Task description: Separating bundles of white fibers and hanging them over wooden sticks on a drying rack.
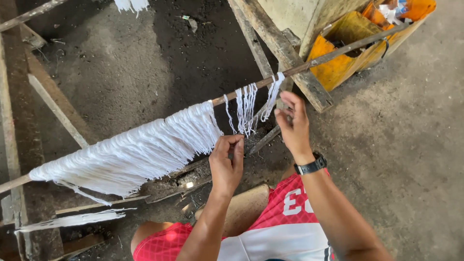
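the floor (411, 145) is bare packed earth, grey-brown on the right side of the frame and darker, almost black, across the upper middle and left. daylight falls evenly, brightest at the right and top right. weathered wooden beams (270, 43) slant down from the top centre toward the middle right. more worn wooden planks (53, 101) run along the left edge and lower left, some pale and some dark. in the upper right corner stands a yellow-orange plastic container (338, 67) with its side cut open and a dark handle, crumpled wrappers showing inside. beside it rises a pale, dusty slab (295, 17). small scraps of debris lie scattered on the dark ground at the top.
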